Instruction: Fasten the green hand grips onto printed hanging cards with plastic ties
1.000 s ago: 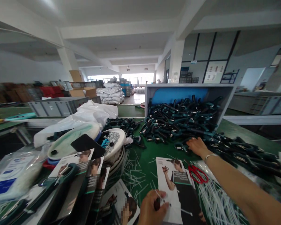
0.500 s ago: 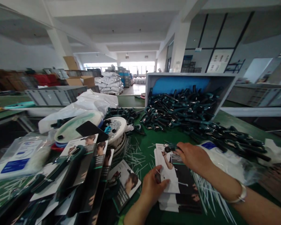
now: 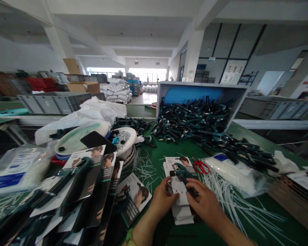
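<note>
My left hand [image 3: 163,195] is closed on the left edge of a white card [image 3: 178,187] with small holes. This card lies over a stack of printed cards [image 3: 184,160] on the green table. In my right hand [image 3: 204,200] is a dark green and black hand tool [image 3: 180,171], gripped by its lower part. The tool lies along the card, its head towards the far end. My right fingertips also touch the card's right side, and the hand hides part of the tool. Red-handled scissors [image 3: 201,166] lie just beyond my right hand.
Loose white plastic ties [image 3: 228,191] spread to the right, beside a clear bag [image 3: 231,167]. A tipped grey crate [image 3: 242,102] spills similar dark tools. Carded tools [image 3: 79,177] are piled at left, before a white bowl of small metal parts [image 3: 130,133].
My right hand has come down and left from the stack's far edge, bringing the tool onto the card. The red scissors now show. The view has shifted slightly.
</note>
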A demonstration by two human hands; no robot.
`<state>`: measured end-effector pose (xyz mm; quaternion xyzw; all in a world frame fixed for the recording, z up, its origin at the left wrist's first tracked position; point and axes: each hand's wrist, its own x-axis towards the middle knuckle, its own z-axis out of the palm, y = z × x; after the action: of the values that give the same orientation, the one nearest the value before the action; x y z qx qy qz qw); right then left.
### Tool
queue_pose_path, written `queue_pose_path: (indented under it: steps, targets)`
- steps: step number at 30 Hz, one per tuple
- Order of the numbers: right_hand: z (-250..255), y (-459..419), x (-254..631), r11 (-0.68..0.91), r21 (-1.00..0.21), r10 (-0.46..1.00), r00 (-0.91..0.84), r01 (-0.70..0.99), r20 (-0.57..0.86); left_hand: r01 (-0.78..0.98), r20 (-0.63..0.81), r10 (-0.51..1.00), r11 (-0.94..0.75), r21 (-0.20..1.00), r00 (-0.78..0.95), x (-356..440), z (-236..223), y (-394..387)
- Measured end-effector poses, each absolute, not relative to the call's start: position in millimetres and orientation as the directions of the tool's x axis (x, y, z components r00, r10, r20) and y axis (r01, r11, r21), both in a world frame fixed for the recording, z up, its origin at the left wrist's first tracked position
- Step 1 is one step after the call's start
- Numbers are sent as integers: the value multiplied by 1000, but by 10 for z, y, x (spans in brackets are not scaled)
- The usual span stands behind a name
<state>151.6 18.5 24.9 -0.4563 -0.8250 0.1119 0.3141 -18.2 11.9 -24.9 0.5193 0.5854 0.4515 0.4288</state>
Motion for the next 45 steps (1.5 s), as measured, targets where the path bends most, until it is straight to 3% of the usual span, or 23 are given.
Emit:
queue_pose_path:
  steps: [4, 8, 10, 15, 21, 24, 27, 33, 37, 41, 45]
  targets:
    - [395, 519, 1604, 524, -513, 806, -201, 680, 557, 330, -39, 996, 64, 942, -82, -189, -269, 133]
    - [648, 893, 1686, 375, -743, 891, 7, 554, 455, 350, -45, 996, 67, 934, -73, -192, -279, 129]
    - [753, 1000, 1708, 371, -767, 889, 39, 523, 456, 325, -47, 997, 65, 943, -64, -191, -286, 129]
    - [837, 1008, 1661, 546, -485, 692, -41, 683, 721, 299, -42, 998, 55, 953, -50, -197, -298, 139]
    - [705, 778, 1592, 721, -229, 543, -329, 653, 773, 270, -73, 996, 85, 959, -54, -196, -321, 143]
    - [563, 604, 1602, 779, -51, 457, -510, 625, 729, 285, -59, 996, 77, 955, -69, -182, -312, 141]
    - [392, 378, 1596, 799, 28, 435, -611, 600, 662, 282, -60, 993, 87, 956, -102, -187, -254, 108]
    - [219, 16, 1547, 805, -129, 540, -624, 579, 565, 477, -58, 998, 44, 878, 14, -460, -15, -29]
    - [288, 194, 1665, 706, -216, 656, -508, 675, 558, 687, -31, 993, 99, 720, -111, -586, 233, 81]
    - [335, 583, 1746, 593, -229, 792, -506, 772, 341, 805, 70, 993, 38, 592, -98, -332, 406, 438]
    - [248, 773, 1669, 609, -203, 791, -571, 767, 219, 826, 90, 995, -17, 564, -42, -8, 388, 778]
